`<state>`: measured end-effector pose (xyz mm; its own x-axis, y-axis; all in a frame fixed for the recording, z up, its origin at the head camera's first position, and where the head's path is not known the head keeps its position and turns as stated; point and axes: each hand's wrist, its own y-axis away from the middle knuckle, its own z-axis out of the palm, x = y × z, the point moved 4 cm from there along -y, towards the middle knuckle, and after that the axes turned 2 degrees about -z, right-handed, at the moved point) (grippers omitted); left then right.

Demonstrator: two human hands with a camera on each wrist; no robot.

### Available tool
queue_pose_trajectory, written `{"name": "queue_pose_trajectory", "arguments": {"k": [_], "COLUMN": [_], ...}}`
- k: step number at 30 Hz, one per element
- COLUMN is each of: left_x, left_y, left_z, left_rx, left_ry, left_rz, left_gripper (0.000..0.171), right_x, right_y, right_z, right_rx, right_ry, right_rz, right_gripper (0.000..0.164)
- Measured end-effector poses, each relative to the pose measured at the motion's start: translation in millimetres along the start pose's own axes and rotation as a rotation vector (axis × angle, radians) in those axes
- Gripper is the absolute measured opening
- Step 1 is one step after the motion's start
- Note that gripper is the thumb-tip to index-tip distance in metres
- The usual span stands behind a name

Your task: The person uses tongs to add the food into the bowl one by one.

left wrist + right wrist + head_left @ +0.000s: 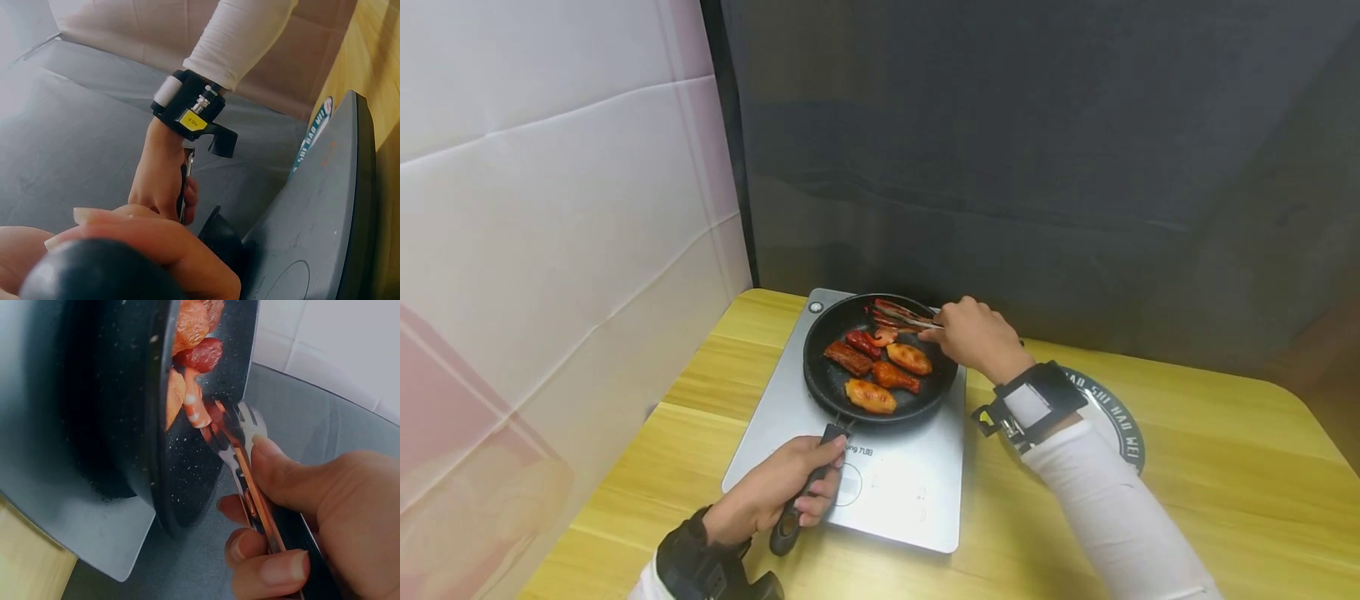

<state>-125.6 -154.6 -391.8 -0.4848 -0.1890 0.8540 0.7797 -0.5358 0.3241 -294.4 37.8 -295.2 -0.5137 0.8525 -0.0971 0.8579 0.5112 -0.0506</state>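
Observation:
My left hand (790, 479) grips the black handle (784, 533) of a frying pan (937, 387). Metal tongs (255, 497) with dark grips are held in my right hand (981, 337), thumb on one side and fingers curled on the other. Their slotted tips reach into the pan's far right part, at some dark red, streaked strips (895, 315); whether they pinch a strip I cannot tell. Also in the pan lie a shrimp (195, 403), a red sausage-like piece (861, 342), a brown slab of meat (847, 358), a drumstick (895, 379) and two chicken wings (871, 397).
Under the pan is a silver induction cooker (910, 500) on a wooden table (1225, 500). A round plate with a lettered grey rim (1131, 433) sits to the right, partly behind my right forearm. A dark curtain (1037, 167) stands behind, a pale one (550, 208) at left.

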Motion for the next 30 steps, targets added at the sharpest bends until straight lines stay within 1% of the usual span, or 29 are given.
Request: {"name": "queue_pose_trajectory", "arguments": {"k": [3,8,14,19,23,27,30], "left_x": [-0.5,-2.0,-1.5,-1.3,-0.1,1.4,2.3], "left_y": [-0.8,-1.5,-1.7,-2.3,-3.5,-4.1,-4.8], "left_z": [0.1,-0.4,-1.5,-2.1,-1.7,-2.0,-2.2], "left_rx": [-0.002,0.006,0.010,0.008,0.006,0.007,0.005], "left_ry": [0.001,0.000,0.010,0.013,0.006,0.002,0.003], "left_rz": [0.000,-0.012,-0.017,-0.016,-0.016,-0.020,-0.019], "left_gripper": [0.028,0.028,0.028,0.029,0.028,0.028,0.028], "right_x": [1,3,3,4,5,8,13], "right_y": [0,2,1,1,5,12,18], "right_z": [0,2,2,-1,-7,-16,-25], "right_rx": [-0.005,-0.022,-0.001,0.011,0.026,0.061,0.085], "right_ry": [0.023,0.043,0.069,0.109,0.124,0.111,0.103], "right_rz": [0.005,0.010,0.011,0.015,0.022,0.020,0.031], "right_gripper": [0.037,0.043,0.043,0.047,0.045,0.040,0.044]}}
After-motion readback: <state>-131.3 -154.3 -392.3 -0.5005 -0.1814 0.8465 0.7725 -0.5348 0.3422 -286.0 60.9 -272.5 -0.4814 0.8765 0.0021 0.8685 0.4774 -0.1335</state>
